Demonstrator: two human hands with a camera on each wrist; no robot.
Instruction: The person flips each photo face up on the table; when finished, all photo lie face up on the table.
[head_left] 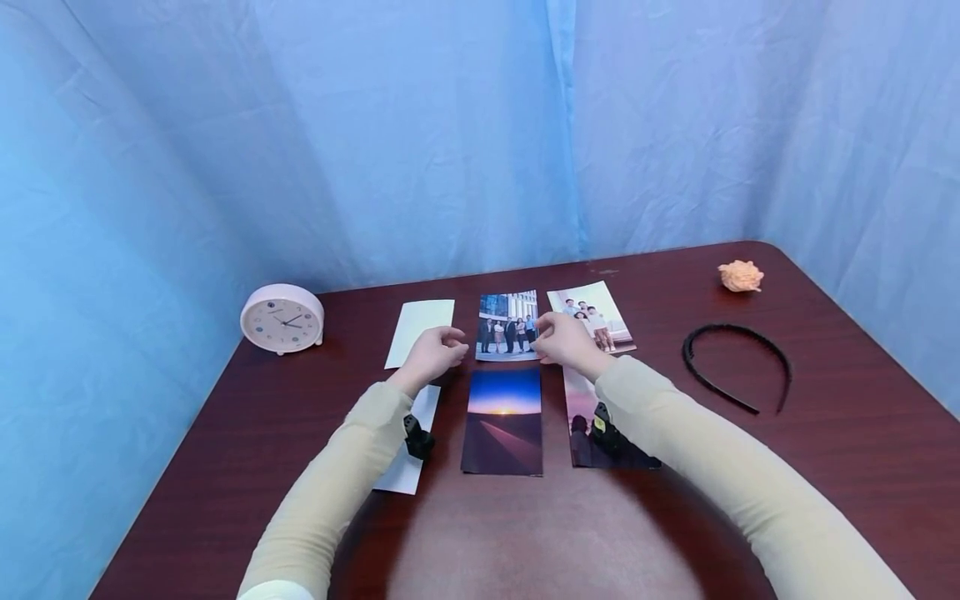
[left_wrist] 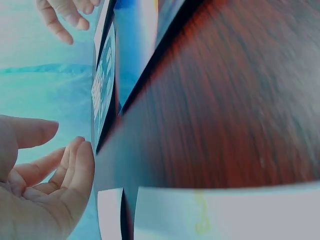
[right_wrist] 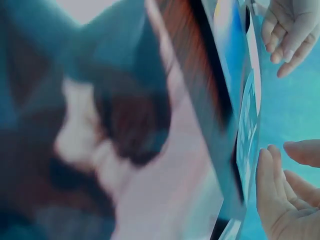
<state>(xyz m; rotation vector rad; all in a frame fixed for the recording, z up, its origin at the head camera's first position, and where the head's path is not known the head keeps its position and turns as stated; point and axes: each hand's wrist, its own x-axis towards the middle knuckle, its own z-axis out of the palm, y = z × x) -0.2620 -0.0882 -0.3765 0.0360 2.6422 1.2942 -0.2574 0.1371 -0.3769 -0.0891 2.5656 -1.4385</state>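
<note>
A photo of a standing group before a glass building (head_left: 508,327) lies flat in the middle of the back row. Just left of it is my left hand (head_left: 433,357), its thumb apart from loosely bent fingers (left_wrist: 82,167) and nothing between them. Over the photo's right edge hovers my right hand (head_left: 566,340); thumb and fingers (right_wrist: 267,172) are likewise apart, holding nothing. Whether its fingertips touch the photo I cannot tell. Directly in front lies a sunset photo (head_left: 502,425). A family photo (head_left: 611,317) sits behind the right hand, and a white card (head_left: 420,329) behind the left.
Under the left forearm is another white sheet (head_left: 405,475); a pinkish photo (head_left: 581,450) is partly covered by the right one. A round white clock (head_left: 282,319) stands at far left. A black headband (head_left: 738,333) and a peach-coloured ruffled ball (head_left: 741,276) lie at right.
</note>
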